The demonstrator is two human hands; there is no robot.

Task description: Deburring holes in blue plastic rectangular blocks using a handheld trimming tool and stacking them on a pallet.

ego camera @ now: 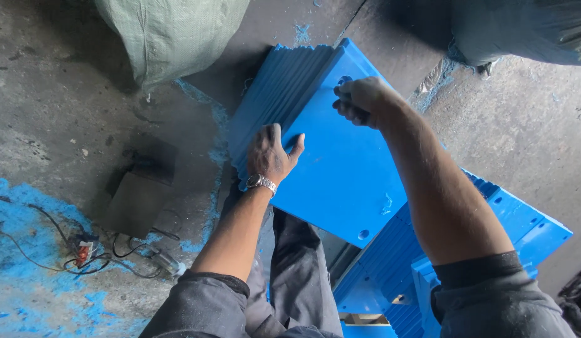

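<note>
The left hand point(269, 154) is pressing spread fingers flat on the blue plastic panel point(340, 169), while the right hand point(360, 100), clenched, is gripping its far corner above the concrete floor point(65, 94).

Two blue plastic panels point(340, 169) (one stack behind), two sacks point(171, 34), one wristwatch point(261, 183).

Grey concrete floor point(65, 94), stained and dusty, carried everything. Blue powder patch point(21, 250) lay at the floor's lower-left part. Just right of that patch sat tangled black wires point(96, 256) with a small red-white part. Above the wires, well apart from the patch, rested a greenish woven sack point(171, 34). A dark flat slab point(137, 200) lay between sack and wires.
</note>
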